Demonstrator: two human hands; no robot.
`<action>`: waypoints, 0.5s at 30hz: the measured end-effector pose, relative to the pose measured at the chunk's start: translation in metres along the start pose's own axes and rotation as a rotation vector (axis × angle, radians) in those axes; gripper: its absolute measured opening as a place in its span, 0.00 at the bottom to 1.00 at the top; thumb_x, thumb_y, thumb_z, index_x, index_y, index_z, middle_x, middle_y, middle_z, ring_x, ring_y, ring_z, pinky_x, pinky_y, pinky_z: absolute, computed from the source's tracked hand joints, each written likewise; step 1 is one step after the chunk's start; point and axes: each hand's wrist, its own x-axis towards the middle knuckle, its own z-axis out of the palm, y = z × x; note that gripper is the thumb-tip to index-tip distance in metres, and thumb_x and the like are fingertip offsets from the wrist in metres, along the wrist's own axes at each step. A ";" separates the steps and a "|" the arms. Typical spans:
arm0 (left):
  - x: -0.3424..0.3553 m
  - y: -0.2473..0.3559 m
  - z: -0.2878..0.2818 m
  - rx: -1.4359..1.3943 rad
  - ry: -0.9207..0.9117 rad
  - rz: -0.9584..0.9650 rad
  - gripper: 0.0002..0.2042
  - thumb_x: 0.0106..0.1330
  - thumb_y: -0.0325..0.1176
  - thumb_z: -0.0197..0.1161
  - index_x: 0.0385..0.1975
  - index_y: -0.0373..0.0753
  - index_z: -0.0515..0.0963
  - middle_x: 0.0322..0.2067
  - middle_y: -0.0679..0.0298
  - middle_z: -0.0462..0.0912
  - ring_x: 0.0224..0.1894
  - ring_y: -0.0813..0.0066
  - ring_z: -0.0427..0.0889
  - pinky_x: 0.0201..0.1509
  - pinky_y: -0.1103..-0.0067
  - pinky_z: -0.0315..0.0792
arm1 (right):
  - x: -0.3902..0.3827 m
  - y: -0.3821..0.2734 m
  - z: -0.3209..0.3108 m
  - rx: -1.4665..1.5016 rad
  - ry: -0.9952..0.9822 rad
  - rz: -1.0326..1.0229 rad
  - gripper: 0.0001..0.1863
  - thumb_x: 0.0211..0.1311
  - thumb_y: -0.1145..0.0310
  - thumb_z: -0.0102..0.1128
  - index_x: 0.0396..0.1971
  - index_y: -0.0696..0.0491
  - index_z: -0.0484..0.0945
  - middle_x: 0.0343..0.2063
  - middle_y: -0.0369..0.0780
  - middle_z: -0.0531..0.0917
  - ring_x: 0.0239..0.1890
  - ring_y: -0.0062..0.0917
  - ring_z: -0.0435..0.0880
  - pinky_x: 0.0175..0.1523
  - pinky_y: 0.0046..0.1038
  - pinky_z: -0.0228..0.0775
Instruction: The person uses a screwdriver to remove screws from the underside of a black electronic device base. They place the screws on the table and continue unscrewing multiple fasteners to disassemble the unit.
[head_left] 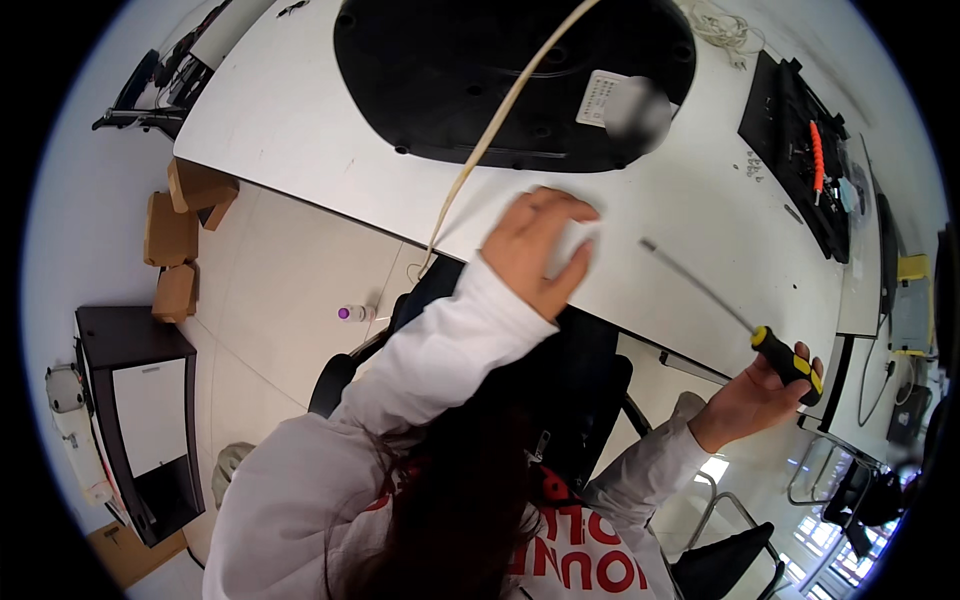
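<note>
Gripping, right side: the right hand (pixel 755 402) has its fingers and thumb closed around the handle of a screwdriver (pixel 788 368), out past the front edge of the surface (pixel 280 130).
Screwdriver: yellow-and-black handle in the palm, long metal shaft slanting up and to the left, its tip in the air and well apart from the black panel.
Left hand: the left hand (pixel 535 250) is over the front part of the surface, fingers curved and thumb held away from them with a gap between; whether anything tiny sits there is too blurred to tell.
Black panel: a broad, rounded black plastic panel (pixel 425 85) lies at the far side, just beyond the left hand, with a white label (pixel 597 97) on its right half.
Cable: a beige cable (pixel 487 135) crosses above the panel and runs down to the front edge, left of the left hand.
Tool case: an open black tool case (pixel 768 95) lies to the right, with an orange rod (pixel 817 160) in it; small metal pieces (pixel 754 168) are scattered just beside it.
Floor: a purple-capped bottle (pixel 355 313) and cardboard boxes (pixel 172 228) are at left.
</note>
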 end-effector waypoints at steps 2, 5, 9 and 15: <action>-0.002 -0.007 -0.021 0.096 0.121 0.016 0.11 0.52 0.26 0.60 0.36 0.37 0.73 0.38 0.56 0.75 0.41 0.59 0.74 0.44 0.74 0.70 | -0.005 0.001 0.006 0.095 -0.078 0.093 0.27 0.58 0.51 0.58 0.50 0.52 0.63 0.42 0.41 0.74 0.40 0.28 0.78 0.48 0.29 0.74; -0.004 -0.021 -0.044 0.308 0.209 0.017 0.13 0.50 0.27 0.60 0.36 0.34 0.70 0.37 0.53 0.72 0.43 0.55 0.71 0.46 0.70 0.67 | -0.009 0.001 0.020 0.126 -0.130 0.156 0.26 0.59 0.51 0.56 0.51 0.50 0.63 0.42 0.41 0.74 0.41 0.27 0.78 0.48 0.28 0.74; -0.012 -0.047 -0.064 0.370 0.347 -0.087 0.23 0.50 0.26 0.61 0.47 0.31 0.62 0.39 0.55 0.70 0.51 0.57 0.67 0.56 0.69 0.64 | -0.015 0.000 0.039 0.052 -0.146 0.182 0.26 0.59 0.50 0.56 0.51 0.50 0.64 0.42 0.43 0.75 0.44 0.25 0.76 0.48 0.27 0.74; 0.008 -0.075 -0.080 -0.358 0.345 -0.232 0.28 0.56 0.26 0.59 0.54 0.27 0.54 0.54 0.49 0.59 0.56 0.60 0.66 0.62 0.70 0.59 | -0.021 -0.002 0.049 0.063 -0.225 0.340 0.25 0.60 0.49 0.54 0.50 0.50 0.65 0.40 0.41 0.74 0.36 0.21 0.77 0.40 0.23 0.73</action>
